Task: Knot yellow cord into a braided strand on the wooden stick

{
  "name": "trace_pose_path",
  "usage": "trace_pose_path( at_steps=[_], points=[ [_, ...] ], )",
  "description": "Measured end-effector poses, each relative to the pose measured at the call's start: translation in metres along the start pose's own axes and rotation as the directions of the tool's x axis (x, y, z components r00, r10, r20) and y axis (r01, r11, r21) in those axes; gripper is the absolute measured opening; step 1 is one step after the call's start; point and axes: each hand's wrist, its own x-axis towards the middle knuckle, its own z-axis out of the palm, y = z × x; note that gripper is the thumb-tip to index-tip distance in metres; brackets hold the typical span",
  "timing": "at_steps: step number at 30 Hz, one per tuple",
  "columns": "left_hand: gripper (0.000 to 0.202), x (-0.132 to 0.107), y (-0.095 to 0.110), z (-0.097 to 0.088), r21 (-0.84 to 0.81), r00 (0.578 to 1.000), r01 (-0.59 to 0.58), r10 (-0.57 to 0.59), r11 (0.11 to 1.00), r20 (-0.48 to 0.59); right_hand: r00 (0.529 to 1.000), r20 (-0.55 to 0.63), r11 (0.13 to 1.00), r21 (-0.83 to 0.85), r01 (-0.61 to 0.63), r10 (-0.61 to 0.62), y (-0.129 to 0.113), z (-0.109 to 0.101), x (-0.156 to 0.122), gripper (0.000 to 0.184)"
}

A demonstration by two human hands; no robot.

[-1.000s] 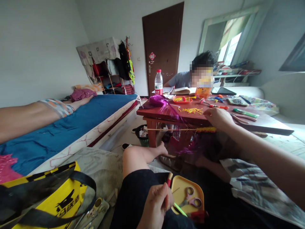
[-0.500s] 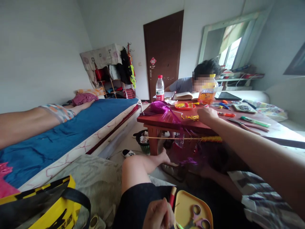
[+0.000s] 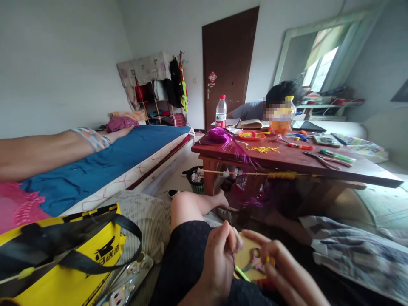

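My left hand (image 3: 220, 257) is closed in a pinch over my lap, and a thin dark strand shows below its fingertips. What else it grips is hidden. Close beside it, my right hand (image 3: 285, 272) pinches a small yellow piece (image 3: 268, 259) between thumb and fingers. Behind both hands lies a yellow tray (image 3: 246, 243), partly covered by them. Pink-handled scissors (image 3: 256, 254) rest in it, and a bright green stick-like thing (image 3: 242, 274) lies near the left fingers. Several thin yellow pieces (image 3: 263, 149) are spread on the red table (image 3: 371, 173).
On the table are a purple tinsel bundle (image 3: 219, 137), a red dish (image 3: 251, 136), pliers (image 3: 328, 160), a water bottle (image 3: 221, 112) and an orange-filled jug (image 3: 280, 123). A thin rod (image 3: 242, 173) crosses the table's front. A person (image 3: 251, 111) leans behind it. A yellow bag (image 3: 105, 250) stands left.
My right hand has come back from the yellow pieces on the table to my lap beside the left hand, with a small yellow piece in it. My left hand has risen slightly.
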Motion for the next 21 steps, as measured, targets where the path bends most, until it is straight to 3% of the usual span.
trace_pose_path(
  at_steps=[1, 4, 8, 10, 13, 16, 21],
  points=[
    [0.046, -0.002, -0.001, 0.001, 0.006, 1.000, 0.009, -0.009, 1.000, 0.016, 0.999, 0.037, 0.999, 0.046, -0.001, -0.001, 0.007, 0.010, -0.006, 0.034],
    [0.044, -0.006, -0.002, 0.001, 0.014, 0.998, 0.021, -0.021, 1.000, 0.057, 1.000, -0.008, 0.991, 0.133, -0.025, 0.027, 0.024, 0.024, -0.005, 0.040],
    [0.028, -0.008, 0.003, -0.007, -0.006, 0.987, 0.119, -0.118, 0.993, 0.110, 0.999, -0.032, 0.982, 0.189, -0.033, 0.039, 0.030, 0.010, -0.001, 0.035],
    [0.021, -0.010, 0.006, -0.013, 0.096, 0.965, 0.245, -0.252, 0.965, 0.075, 0.998, -0.048, 0.981, 0.193, -0.036, 0.046, 0.028, -0.001, -0.003, 0.033],
    [0.032, -0.013, 0.007, -0.022, 0.320, 0.914, 0.388, -0.407, 0.864, -0.010, 0.998, -0.051, 0.989, 0.147, -0.018, 0.025, 0.028, -0.011, -0.005, 0.039],
    [0.038, -0.016, 0.005, -0.024, 0.424, 0.893, 0.421, -0.448, 0.802, -0.039, 0.997, -0.075, 0.993, 0.121, -0.015, 0.024, 0.030, -0.013, -0.005, 0.043],
    [0.031, -0.016, 0.002, -0.023, 0.411, 0.872, 0.465, -0.485, 0.784, -0.062, 0.993, -0.087, 0.989, 0.136, -0.065, 0.078, 0.032, -0.008, -0.006, 0.043]
  ],
)
